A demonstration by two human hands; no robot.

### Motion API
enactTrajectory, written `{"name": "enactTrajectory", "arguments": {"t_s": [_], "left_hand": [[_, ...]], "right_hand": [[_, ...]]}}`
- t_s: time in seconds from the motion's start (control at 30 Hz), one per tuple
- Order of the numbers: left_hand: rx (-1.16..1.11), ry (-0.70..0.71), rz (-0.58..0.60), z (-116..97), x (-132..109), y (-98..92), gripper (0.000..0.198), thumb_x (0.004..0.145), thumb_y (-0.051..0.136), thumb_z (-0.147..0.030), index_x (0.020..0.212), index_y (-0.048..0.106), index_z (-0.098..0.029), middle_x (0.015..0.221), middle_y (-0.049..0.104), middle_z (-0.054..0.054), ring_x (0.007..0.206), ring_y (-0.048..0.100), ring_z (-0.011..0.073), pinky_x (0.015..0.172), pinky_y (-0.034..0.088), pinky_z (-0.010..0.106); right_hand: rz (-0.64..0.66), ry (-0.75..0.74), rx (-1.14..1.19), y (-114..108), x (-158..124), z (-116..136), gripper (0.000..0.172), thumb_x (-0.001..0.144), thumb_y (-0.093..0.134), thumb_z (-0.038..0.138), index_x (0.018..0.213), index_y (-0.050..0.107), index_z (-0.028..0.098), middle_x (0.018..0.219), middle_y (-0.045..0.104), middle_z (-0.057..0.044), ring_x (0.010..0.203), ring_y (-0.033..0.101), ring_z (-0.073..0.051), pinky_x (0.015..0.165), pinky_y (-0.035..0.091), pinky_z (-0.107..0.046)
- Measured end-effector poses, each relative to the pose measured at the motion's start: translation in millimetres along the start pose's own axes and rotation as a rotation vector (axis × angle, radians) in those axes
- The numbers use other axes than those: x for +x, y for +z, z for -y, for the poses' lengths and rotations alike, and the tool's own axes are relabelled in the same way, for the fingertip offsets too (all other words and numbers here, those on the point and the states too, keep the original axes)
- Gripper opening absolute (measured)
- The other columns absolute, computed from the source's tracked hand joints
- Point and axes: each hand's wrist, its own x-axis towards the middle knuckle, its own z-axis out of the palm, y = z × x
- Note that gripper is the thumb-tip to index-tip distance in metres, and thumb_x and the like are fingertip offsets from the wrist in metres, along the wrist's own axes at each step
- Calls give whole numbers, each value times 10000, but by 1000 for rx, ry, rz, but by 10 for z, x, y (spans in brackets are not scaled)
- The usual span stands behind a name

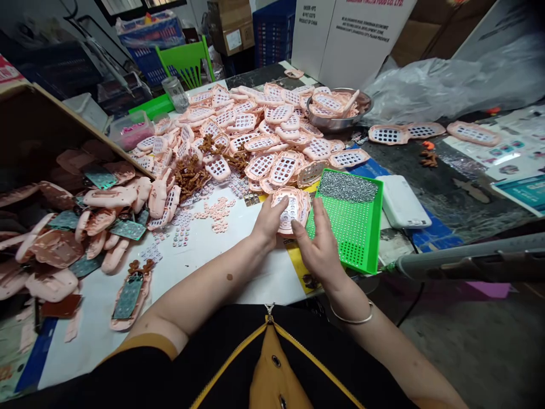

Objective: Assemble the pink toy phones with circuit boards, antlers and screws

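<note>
A pale pink plastic casing half [291, 211] with a white keypad lies at the table's near edge, on or against similar pieces. My left hand [269, 220] is closed on its left side, thumb across the face and other fingers partly hidden. Beside its right edge is my right hand [320, 241], fingers stretched out, thumb close to the lower edge; whether it touches cannot be made out. Just right of that hand sits a green perforated tray [373, 238] with many small silver screws [347, 186] at its far end.
A large heap of casing halves [242, 122] covers the table's far side, with brown antler-shaped pieces [187, 176] and small pink buttons [219, 213]. Left are casings with green circuit boards [130, 295] and a cardboard box [80, 122]. A metal bowl [338, 122] and white device [404, 201] stand right.
</note>
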Motion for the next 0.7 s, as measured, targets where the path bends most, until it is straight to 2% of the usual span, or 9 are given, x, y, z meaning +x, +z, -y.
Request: {"name": "enactTrajectory", "arguments": {"t_s": [0.13,0.23,0.37,0.47,0.57,0.7], "left_hand": [[-15,27,21,102,58,32,405,869,644,-347,1237,584,-189,1327,638,110,1190,633,249,1033,477,383],[-19,38,43,168,129,-2,417,882,636,-390,1254,583,-209,1360,620,97,1240,605,244,1061,459,376],[-49,63,60,202,207,-75,417,872,650,-423,1203,613,-173,1296,661,120,1203,630,256,1063,455,397],[-81,81,77,175,215,-105,395,879,642,-429,1171,629,-165,1261,685,119,1173,648,251,1062,455,399],[-142,96,122,137,204,-116,372,919,589,-411,1193,624,-163,1288,680,110,1196,640,234,1075,448,378],[-156,123,161,123,224,-198,442,947,521,-467,1269,602,-176,1399,610,99,1312,557,218,1123,400,365]], "right_hand": [[66,38,38,123,23,72,864,898,391,716,1512,339,110,1586,341,-214,1505,291,-298,1223,247,-576],[89,45,55,91,72,98,906,878,383,749,1500,354,91,1579,347,-225,1498,307,-302,1223,249,-578],[-6,54,50,-30,96,101,865,877,415,732,1469,406,102,1546,407,-227,1470,361,-320,1204,286,-588],[-97,41,55,-64,165,126,771,887,457,688,1442,445,153,1512,462,-206,1427,424,-323,1180,326,-592],[-147,-61,102,30,429,192,684,910,458,645,1446,416,222,1496,480,-156,1402,449,-299,1162,363,-568],[-206,-169,169,255,1174,236,616,952,380,611,1437,386,232,1440,497,-149,1359,487,-283,1110,429,-516]]}}
